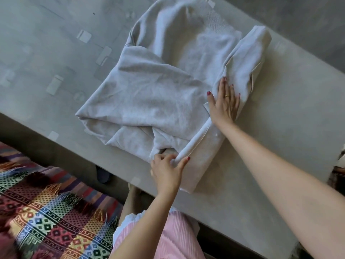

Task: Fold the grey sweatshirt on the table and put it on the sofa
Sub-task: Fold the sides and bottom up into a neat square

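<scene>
The worktop is a pale grey slab with a glassy top, running aslant from the near right to the far left. A grey sweatshirt lies straight on it, partly folded, its body spread toward the far left and one folded strip along the right side. The near right part of the worktop beside the sweatshirt is bare.

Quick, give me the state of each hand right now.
Left hand: closed, pinching the near edge of the grey sweatshirt.
Right hand: open, palm flat, pressing down on the sweatshirt's folded sleeve.
</scene>
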